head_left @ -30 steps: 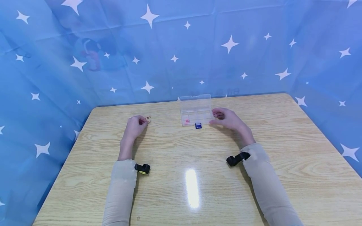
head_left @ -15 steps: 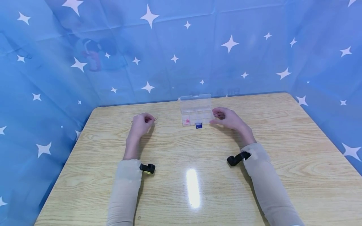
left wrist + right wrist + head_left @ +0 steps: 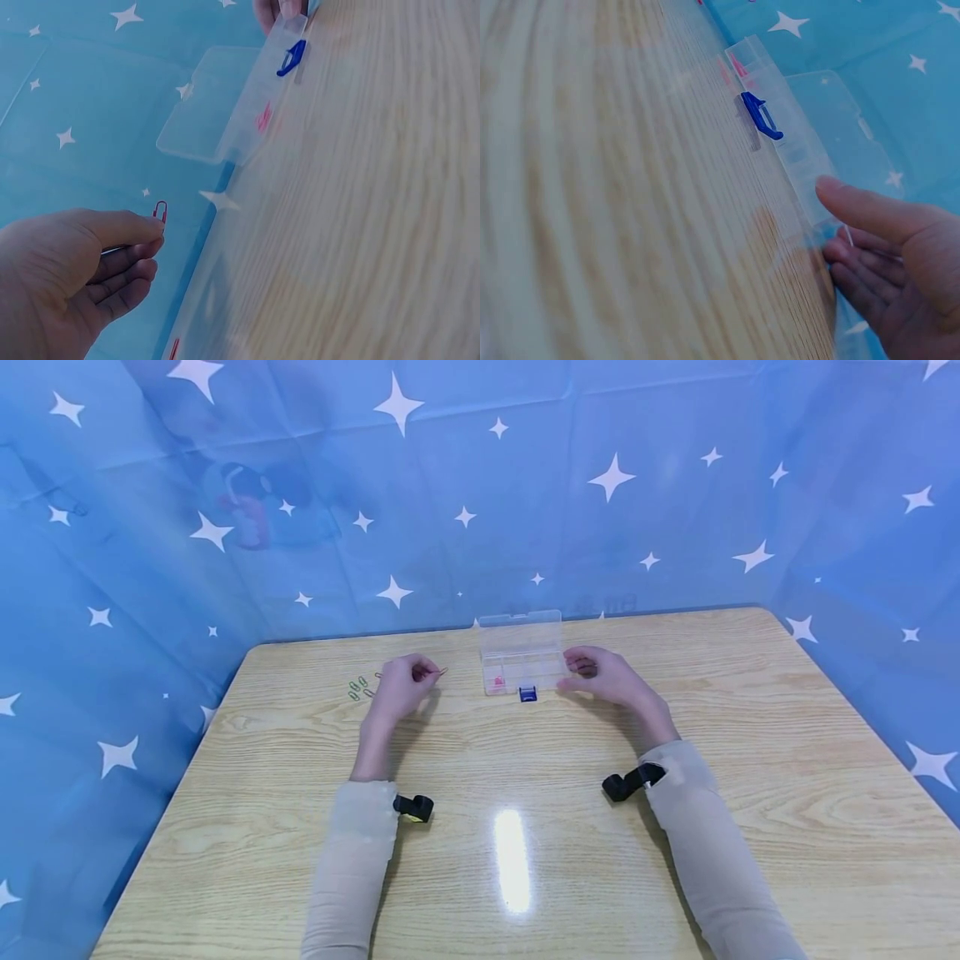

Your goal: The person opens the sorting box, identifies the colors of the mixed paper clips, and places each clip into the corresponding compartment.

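Left hand [image 3: 403,686] has moved closer to the clear compartment box [image 3: 542,670], red paperclip [image 3: 160,208] pinched in its fingertips left of the box, right hand [image 3: 609,677] gripping the box's right end, so a sloppy pinch could probably drop it short.

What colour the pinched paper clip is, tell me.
The paper clip is red, clearest in the left wrist view.

I'm facing a blue cloth [image 3: 525,477] with white stars across the upper frame, and there, lower centre, a bright reflection [image 3: 512,860] gleams on my wood-grained tabletop [image 3: 225,835]!
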A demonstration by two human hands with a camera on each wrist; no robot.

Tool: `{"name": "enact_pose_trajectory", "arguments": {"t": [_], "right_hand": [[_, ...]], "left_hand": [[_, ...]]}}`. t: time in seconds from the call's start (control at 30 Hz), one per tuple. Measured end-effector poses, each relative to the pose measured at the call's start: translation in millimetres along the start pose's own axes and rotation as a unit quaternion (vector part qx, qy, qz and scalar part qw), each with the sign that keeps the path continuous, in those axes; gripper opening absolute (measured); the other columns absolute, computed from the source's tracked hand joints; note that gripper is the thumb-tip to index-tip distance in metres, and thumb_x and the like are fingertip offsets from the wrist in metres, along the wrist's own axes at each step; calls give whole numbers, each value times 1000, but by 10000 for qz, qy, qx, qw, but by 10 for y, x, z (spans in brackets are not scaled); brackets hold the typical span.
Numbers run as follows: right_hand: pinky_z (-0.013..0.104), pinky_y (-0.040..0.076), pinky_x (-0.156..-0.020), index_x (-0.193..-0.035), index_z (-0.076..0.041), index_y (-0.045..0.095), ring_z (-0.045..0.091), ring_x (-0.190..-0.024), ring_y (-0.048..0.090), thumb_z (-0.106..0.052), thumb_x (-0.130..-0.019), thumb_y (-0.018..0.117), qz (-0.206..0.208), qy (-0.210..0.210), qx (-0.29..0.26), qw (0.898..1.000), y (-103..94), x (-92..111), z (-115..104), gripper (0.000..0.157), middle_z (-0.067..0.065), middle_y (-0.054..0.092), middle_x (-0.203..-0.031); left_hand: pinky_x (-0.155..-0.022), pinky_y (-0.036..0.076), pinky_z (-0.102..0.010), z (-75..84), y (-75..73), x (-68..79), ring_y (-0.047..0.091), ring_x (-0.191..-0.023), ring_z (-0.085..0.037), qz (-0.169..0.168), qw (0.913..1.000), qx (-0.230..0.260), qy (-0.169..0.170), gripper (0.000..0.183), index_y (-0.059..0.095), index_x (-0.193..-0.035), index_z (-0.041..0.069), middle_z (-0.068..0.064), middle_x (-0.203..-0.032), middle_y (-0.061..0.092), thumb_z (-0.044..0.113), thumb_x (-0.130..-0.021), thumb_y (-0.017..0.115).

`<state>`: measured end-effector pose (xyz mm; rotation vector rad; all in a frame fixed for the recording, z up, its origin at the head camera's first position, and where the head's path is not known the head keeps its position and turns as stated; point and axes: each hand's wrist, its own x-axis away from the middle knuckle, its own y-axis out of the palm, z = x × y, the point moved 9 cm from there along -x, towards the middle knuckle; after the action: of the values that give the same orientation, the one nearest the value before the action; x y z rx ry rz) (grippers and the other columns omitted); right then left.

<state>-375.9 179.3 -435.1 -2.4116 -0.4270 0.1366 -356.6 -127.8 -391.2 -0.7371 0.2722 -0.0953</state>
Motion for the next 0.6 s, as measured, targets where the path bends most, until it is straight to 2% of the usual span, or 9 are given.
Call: {"name": "enact_pose_trajectory", "arguments": {"t": [0.4, 0.6], "right_hand": [[40, 37, -97, -131, -8, 45, 23, -112, 48, -39, -76, 73, -25, 40, -5, 10000, -6, 8, 2, 69, 7, 52, -121], [40, 37, -98, -132, -7, 45, 23, -112, 48, -39, -76, 73, -25, 24, 8, 10000, -4, 2, -4, 70, 8, 52, -122]], "left_hand": [[-64, 47, -25, 189, 169, -81, 55, -70, -15, 36, 9995, 256, 205, 5, 66, -86, 7, -3, -78, 62, 11, -85, 64], [-63, 48, -25, 298, 307, -103, 56, -70, -16, -148, 9988, 414, 208, 6, 66, -87, 5, -4, -79, 62, 11, -85, 64]]}}
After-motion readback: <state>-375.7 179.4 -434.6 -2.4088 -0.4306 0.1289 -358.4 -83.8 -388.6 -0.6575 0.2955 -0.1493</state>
